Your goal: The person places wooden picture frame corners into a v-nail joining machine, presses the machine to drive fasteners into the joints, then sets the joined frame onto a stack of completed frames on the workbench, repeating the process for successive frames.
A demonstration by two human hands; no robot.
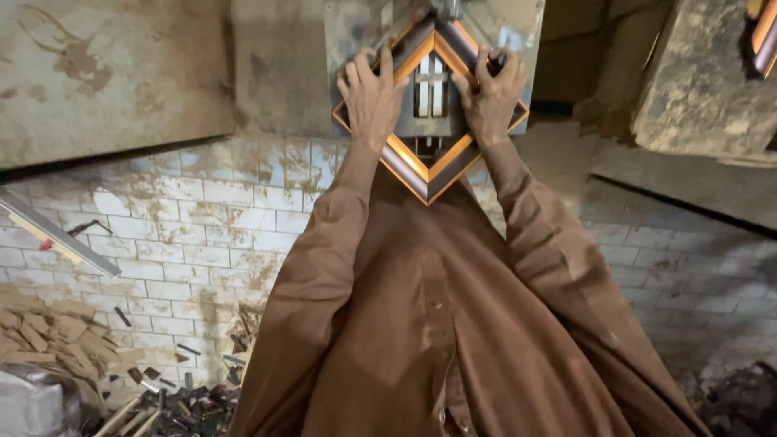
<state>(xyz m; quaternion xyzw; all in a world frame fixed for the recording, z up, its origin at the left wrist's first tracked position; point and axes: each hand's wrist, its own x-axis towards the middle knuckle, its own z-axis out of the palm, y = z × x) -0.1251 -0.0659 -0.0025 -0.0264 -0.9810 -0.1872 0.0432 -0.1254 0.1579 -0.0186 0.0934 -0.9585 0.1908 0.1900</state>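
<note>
As both grip frame (429, 174) edges, left hand (371, 97), right hand (490, 97), floor room w/ scraps (57, 336)

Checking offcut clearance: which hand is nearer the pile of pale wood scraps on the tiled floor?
Left. The left hand grips the orange-and-brown square frame on the pile of pale wood scraps' side; the right hand grips the far side.

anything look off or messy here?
Frame sits square under both hands, corners meeting cleanly. Only mess: wood scraps and dark offcuts strewn on the tiled floor at lower left.
</note>
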